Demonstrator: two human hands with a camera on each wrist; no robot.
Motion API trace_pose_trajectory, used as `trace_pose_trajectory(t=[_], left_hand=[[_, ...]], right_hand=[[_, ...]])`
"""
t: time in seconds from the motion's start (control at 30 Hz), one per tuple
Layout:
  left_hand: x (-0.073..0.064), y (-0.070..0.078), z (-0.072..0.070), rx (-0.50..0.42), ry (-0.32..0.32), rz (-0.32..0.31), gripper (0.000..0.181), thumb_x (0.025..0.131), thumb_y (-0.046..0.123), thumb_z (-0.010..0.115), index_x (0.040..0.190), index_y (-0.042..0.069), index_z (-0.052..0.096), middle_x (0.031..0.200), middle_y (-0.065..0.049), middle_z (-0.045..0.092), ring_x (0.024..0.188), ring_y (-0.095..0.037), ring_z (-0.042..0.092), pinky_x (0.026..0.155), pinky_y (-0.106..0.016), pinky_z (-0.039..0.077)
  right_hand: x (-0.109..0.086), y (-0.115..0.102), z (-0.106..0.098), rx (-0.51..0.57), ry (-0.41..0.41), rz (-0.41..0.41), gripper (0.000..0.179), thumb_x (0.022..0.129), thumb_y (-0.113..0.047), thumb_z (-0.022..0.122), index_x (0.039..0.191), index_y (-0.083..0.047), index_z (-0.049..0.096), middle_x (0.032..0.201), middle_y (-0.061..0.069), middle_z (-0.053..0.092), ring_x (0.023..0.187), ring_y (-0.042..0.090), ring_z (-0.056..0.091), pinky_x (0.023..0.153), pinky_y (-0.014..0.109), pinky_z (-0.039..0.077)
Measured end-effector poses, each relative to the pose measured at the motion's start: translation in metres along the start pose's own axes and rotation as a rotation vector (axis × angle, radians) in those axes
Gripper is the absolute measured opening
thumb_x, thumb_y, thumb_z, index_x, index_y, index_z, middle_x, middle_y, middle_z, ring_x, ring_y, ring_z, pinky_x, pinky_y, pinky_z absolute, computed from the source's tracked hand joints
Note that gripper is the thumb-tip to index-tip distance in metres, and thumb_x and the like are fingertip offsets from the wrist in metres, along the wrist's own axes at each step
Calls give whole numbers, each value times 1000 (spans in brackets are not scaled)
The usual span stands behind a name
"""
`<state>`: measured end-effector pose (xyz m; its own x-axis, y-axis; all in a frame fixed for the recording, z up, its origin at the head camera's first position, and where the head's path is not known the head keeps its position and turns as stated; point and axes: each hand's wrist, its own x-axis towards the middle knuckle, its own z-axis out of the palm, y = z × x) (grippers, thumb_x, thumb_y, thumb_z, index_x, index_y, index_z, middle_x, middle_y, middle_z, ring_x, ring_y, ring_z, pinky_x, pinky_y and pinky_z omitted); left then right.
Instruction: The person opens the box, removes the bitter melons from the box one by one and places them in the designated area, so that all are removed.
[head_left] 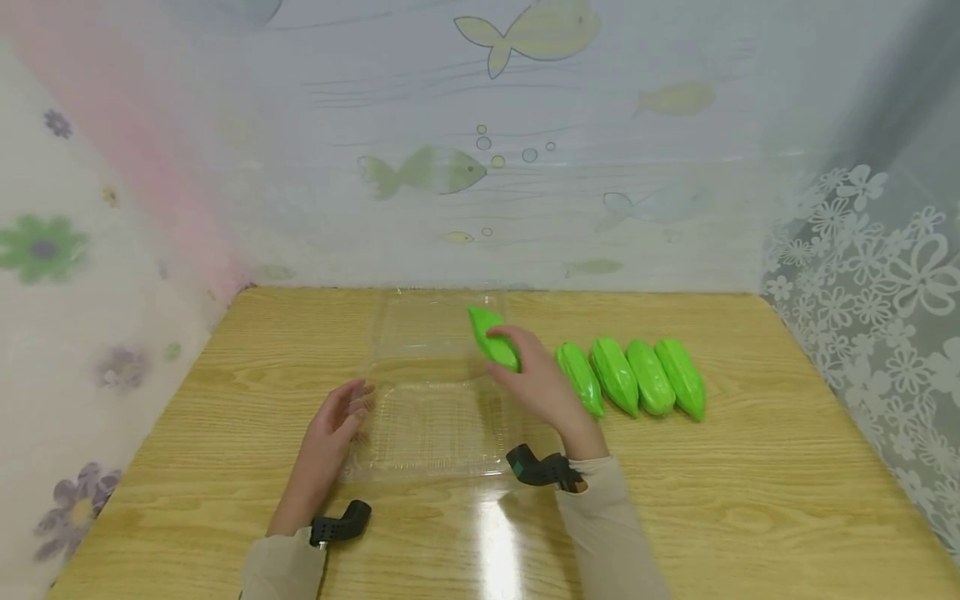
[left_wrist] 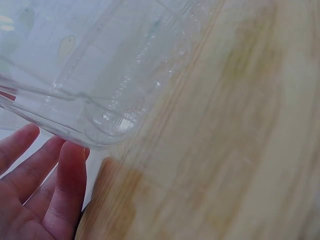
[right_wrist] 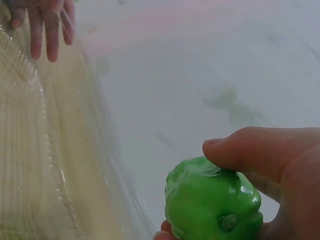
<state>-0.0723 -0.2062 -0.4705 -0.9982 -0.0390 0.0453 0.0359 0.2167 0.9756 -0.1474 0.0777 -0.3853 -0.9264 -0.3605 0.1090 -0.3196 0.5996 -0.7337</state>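
My right hand (head_left: 536, 379) grips a glossy bright-green toy vegetable (head_left: 491, 337), long with a pointed tip. It is held over the right side of a clear plastic clamshell box (head_left: 438, 429), near its hinge. The right wrist view shows its lumpy round end with a stem stub, the thumb (right_wrist: 245, 150) on top and a fingertip below. My left hand (head_left: 337, 425) is at the box's left edge, its fingers loosely bent. In the left wrist view those fingers (left_wrist: 70, 185) lie against or just beside the clear rim; contact is hard to tell.
Several similar green toy vegetables (head_left: 615, 375) lie side by side in a row on the wooden table (head_left: 750, 500), right of the box. The box's lid (head_left: 427, 321) lies folded back toward the wall sheet (head_left: 525, 225) with fish prints.
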Motion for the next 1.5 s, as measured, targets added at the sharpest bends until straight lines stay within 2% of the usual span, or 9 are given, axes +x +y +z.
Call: trace_pose_trajectory(t=[0.1,0.27,0.5,0.6,0.8,1.17,1.3,1.5], left_hand=[[-1,0,0,-6,0,7,43,94,20,46,135,10,34,131,-10,43,117,-25,43,76,-28,47],[-2,-1,0,-17,4,18,44,94,18,47,134,8,34,130,-11,44,116,-27,44,73,-29,48],[-1,0,-1,-18,3,0,44,94,20,46,135,9,34,131,-10,44,117,-26,43,75,-29,47],[-3,6,0,-25,1,-9,44,94,18,46,135,8,33,131,-12,43,118,-27,42,75,-30,47],[-9,29,4,-5,3,-20,43,94,14,45,134,3,33,131,-17,42,118,-31,41,77,-33,47],[-9,33,5,3,2,-27,43,95,16,45,134,3,33,131,-17,42,119,-32,41,79,-34,46],[-8,29,4,-3,0,-21,42,95,16,45,134,5,34,131,-16,43,119,-31,41,78,-33,46],[-1,8,0,-21,-8,-14,43,94,18,46,135,9,34,132,-11,43,119,-26,41,78,-30,46]], right_hand=[[0,2,-2,8,-1,-7,46,87,-35,55,129,-20,42,134,-1,39,123,18,34,99,40,30],[-1,5,-5,19,3,12,45,88,-36,54,129,-21,42,134,-1,39,122,18,36,97,41,32],[-2,10,-9,8,15,41,45,88,-41,52,129,-24,41,134,-1,39,122,19,36,96,42,33],[-3,11,-12,16,13,57,45,88,-43,52,128,-26,41,135,-1,38,124,19,34,97,43,32],[-5,14,-16,47,17,74,41,89,-38,52,127,-25,42,135,0,38,124,22,33,96,45,32],[-7,31,-21,64,33,122,43,89,-41,49,127,-23,40,137,4,37,125,24,32,98,46,29],[-9,36,-22,62,30,140,42,91,-41,46,128,-21,40,137,4,37,125,25,32,98,46,29],[-13,40,-24,64,18,163,36,95,-30,38,129,-18,40,137,4,36,127,23,28,101,45,25]])
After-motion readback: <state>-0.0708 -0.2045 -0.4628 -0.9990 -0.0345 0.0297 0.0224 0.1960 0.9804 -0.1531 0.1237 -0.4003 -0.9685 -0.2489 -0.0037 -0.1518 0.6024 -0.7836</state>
